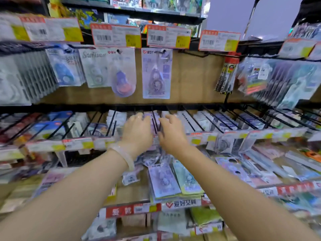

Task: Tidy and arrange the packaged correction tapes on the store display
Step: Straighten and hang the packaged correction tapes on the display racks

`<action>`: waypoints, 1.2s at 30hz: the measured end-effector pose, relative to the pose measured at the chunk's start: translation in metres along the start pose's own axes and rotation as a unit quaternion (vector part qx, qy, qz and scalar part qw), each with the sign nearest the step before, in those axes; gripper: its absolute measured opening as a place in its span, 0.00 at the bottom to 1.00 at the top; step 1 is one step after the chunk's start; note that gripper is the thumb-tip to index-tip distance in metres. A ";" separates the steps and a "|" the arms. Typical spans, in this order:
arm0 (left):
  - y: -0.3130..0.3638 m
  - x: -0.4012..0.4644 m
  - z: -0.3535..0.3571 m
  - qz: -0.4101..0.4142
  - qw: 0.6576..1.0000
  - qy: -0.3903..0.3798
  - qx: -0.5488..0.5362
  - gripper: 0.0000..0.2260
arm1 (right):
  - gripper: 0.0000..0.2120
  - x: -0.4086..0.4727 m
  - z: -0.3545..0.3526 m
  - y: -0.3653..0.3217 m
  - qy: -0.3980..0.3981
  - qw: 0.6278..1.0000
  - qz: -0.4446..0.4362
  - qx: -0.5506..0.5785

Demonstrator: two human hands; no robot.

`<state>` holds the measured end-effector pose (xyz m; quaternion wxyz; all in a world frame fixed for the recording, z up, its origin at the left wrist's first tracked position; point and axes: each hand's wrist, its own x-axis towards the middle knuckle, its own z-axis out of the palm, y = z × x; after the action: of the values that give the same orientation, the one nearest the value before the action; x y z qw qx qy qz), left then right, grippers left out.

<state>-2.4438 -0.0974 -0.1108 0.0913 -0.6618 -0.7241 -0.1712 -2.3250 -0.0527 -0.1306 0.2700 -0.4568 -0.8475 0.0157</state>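
Store display in purples, blues, orange and yellow

The hanging pack (156,73) is pale lilac with a purple picture and a red logo at its top; the pack beside it (122,73) is clear, with a blue and orange tape inside. Price tags (116,35) are white with orange-red borders, black barcodes and yellow squares. Hooks (189,117) are black, the back board (194,79) tan. A lilac pack (163,180) lies by a mint-green pack (186,180). The bracelet (122,154) is milky white
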 end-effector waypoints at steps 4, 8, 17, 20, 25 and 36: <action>0.006 -0.044 0.009 0.024 0.999 0.027 -0.020 0.15 | 0.15 -0.043 0.018 -0.004 0.074 0.995 -0.021 0.068; 0.007 -0.072 0.030 0.035 0.997 0.018 -0.061 0.13 | 0.12 -0.078 0.032 0.004 0.034 0.996 -0.022 0.075; 0.018 -0.092 0.096 0.010 0.986 -0.164 0.033 0.12 | 0.15 -0.118 0.073 0.042 -0.156 0.986 0.055 0.012; 0.022 -0.087 0.119 -0.006 0.977 -0.213 0.031 0.14 | 0.18 -0.120 0.086 0.058 -0.200 0.977 0.069 -0.008; 0.028 -0.071 0.153 -0.064 0.956 -0.285 0.003 0.19 | 0.20 -0.116 0.106 0.088 -0.251 0.965 0.070 -0.010; 0.040 -0.041 0.203 -0.192 0.926 -0.326 -0.004 0.34 | 0.18 -0.093 0.140 0.141 -0.262 0.961 0.090 0.003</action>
<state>-2.3807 -0.0583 -0.3083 -0.1867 -0.5299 -0.8265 0.0369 -2.2431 -0.0123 -0.3299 0.0371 -0.5101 -0.8439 0.1622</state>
